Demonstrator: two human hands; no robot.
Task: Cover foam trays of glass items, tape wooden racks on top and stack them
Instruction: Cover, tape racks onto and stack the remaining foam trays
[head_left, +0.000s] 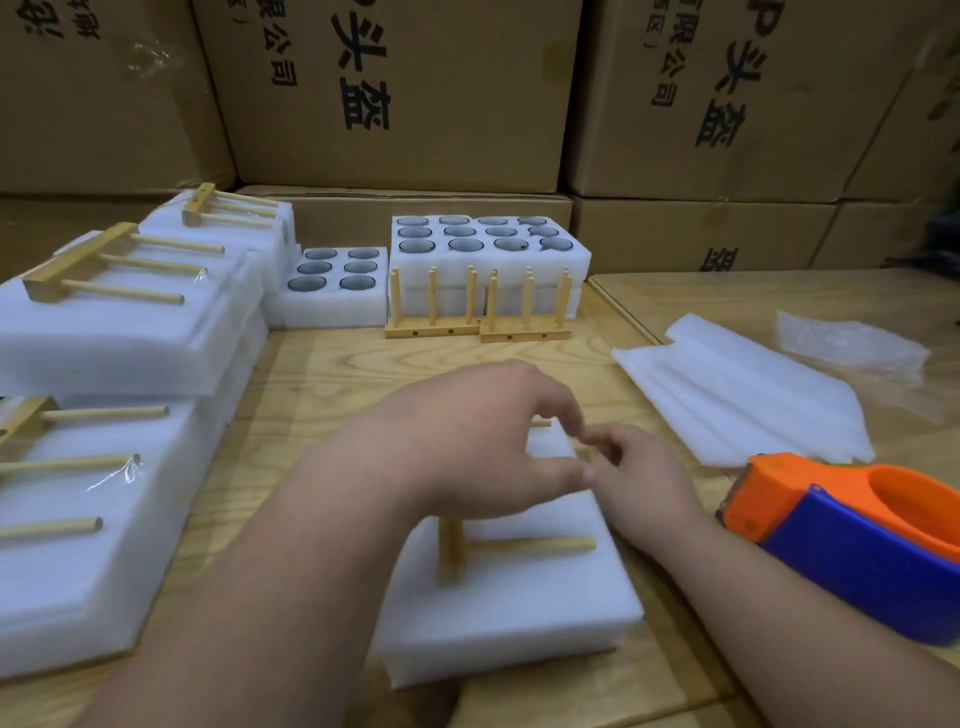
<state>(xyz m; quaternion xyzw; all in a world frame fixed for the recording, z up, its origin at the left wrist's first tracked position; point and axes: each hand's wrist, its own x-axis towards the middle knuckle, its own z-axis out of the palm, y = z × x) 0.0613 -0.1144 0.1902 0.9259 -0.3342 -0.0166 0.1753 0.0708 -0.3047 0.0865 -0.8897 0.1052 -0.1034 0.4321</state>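
Your left hand (483, 441) and right hand (636, 483) meet over the far edge of the covered tray (509, 608) at 6 o'clock on the bench (363, 358). The left fingers (563, 410) are curled, tips together with the thumb, pinching something too small to make out. The right fingers (605, 441) are curled too, just beside them; whether they hold anything you cannot tell. A wooden rack (519, 545) lies on the tray's foam lid, partly under your left wrist.

At 3 o'clock sits the tape gun (857, 535) (orange and blue), with loose foam sheets (737, 389) beyond it. At 9 o'clock are stacked trays (119, 332) with racks on top. At 12 o'clock stand open trays (488, 244) of glass items, two upright racks (478, 306) in front, cartons (405, 93) behind.
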